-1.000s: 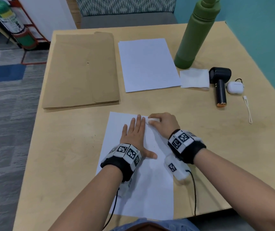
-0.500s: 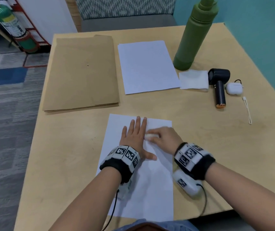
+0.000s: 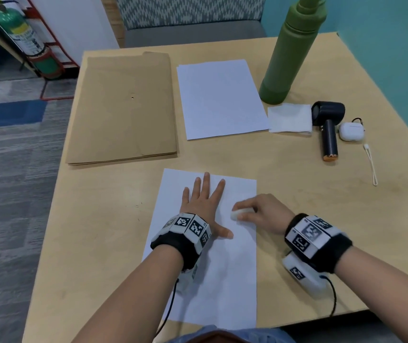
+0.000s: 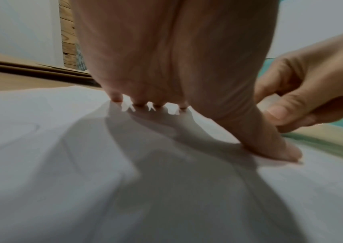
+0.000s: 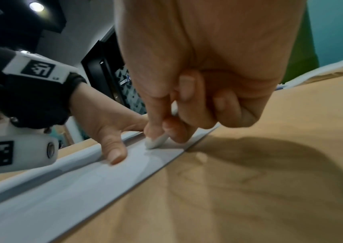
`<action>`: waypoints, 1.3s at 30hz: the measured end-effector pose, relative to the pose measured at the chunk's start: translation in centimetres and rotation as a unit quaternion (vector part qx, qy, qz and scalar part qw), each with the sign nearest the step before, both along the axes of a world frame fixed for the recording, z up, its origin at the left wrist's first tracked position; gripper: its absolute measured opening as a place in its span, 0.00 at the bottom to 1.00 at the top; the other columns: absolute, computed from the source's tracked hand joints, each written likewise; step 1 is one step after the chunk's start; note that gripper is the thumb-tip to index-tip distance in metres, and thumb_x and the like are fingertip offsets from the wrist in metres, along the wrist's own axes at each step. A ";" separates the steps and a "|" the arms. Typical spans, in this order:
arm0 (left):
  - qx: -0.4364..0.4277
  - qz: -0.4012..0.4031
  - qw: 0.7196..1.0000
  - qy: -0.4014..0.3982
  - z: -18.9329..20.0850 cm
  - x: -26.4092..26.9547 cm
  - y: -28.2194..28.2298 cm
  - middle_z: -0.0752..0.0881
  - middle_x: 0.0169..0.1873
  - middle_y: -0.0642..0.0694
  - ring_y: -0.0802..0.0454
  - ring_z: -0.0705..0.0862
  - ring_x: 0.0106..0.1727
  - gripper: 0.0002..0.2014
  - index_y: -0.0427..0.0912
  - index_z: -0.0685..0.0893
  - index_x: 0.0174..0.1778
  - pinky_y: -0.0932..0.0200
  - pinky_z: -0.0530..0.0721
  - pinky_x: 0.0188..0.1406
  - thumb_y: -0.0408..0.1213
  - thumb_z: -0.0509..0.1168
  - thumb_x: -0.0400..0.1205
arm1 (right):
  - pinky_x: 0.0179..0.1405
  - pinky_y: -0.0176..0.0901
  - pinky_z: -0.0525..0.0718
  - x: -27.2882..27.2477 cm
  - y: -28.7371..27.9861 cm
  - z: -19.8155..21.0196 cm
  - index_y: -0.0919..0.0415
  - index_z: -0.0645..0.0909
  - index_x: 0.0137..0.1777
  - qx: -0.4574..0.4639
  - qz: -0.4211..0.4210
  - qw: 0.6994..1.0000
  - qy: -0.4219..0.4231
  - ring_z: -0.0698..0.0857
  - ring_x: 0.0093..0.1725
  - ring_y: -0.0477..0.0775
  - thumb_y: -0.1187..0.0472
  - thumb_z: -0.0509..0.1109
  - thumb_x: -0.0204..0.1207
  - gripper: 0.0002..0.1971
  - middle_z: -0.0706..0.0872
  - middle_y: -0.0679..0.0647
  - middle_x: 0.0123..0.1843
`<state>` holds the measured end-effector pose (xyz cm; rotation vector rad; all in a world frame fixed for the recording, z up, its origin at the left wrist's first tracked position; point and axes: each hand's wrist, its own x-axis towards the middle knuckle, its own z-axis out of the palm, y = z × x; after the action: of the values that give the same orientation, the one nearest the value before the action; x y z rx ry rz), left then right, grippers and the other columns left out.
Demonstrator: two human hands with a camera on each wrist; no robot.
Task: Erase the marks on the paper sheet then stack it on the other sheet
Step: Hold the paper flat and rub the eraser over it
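Observation:
A white paper sheet (image 3: pixel 225 273) lies at the table's near edge in the head view. My left hand (image 3: pixel 204 203) lies flat on its upper half, fingers spread and straight, thumb pressed down (image 4: pixel 274 148). My right hand (image 3: pixel 260 211) pinches a small white eraser (image 3: pixel 238 214) between thumb and fingers and presses its tip on the sheet near the right edge (image 5: pixel 156 142). Faint pencil lines show on the sheet (image 4: pixel 72 148) in the left wrist view. The other white sheet (image 3: pixel 220 97) lies further back, in the middle of the table.
A brown envelope (image 3: pixel 123 112) lies at the back left. A tall green bottle (image 3: pixel 292 50) stands at the back right, with a folded tissue (image 3: pixel 289 118), a dark handheld fan (image 3: pixel 329 129), a white earbud case (image 3: pixel 351 131) and a white strap (image 3: pixel 371 164) beside it.
My right hand has slid the eraser down the sheet towards me and to the right. My left hand has stayed flat on the paper.

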<state>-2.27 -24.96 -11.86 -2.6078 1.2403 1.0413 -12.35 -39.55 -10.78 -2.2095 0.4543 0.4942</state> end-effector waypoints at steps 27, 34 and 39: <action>0.005 -0.008 1.000 -0.004 0.0 0.0 -0.1 0.22 0.77 0.44 0.42 0.26 0.80 0.64 0.54 0.26 0.79 0.39 0.33 0.78 0.66 0.72 0.66 | 0.47 0.38 0.72 -1.4 1.7 0.6 0.52 0.86 0.56 -0.004 0.038 0.999 0.016 0.80 0.42 0.42 0.56 0.68 0.75 0.11 0.84 0.41 0.42; 0.009 -0.013 1.000 -0.006 0.0 0.0 -0.2 0.22 0.77 0.44 0.42 0.26 0.80 0.64 0.55 0.25 0.78 0.39 0.33 0.78 0.66 0.71 0.67 | 0.63 0.47 0.78 2.3 1.0 0.0 0.46 0.84 0.59 -0.063 -0.087 0.994 -0.029 0.81 0.64 0.53 0.50 0.68 0.74 0.14 0.85 0.50 0.64; 0.003 -0.012 1.000 -0.005 -0.1 0.0 -0.2 0.22 0.77 0.44 0.42 0.26 0.80 0.65 0.54 0.26 0.79 0.39 0.32 0.77 0.66 0.72 0.66 | 0.48 0.39 0.74 -2.0 1.2 0.6 0.48 0.86 0.50 -0.011 0.061 0.998 0.023 0.80 0.42 0.39 0.54 0.69 0.75 0.07 0.88 0.46 0.46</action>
<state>-2.23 -25.12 -12.00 -2.5842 1.2614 1.0248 -14.34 -38.34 -10.16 -2.2604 0.3526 0.6084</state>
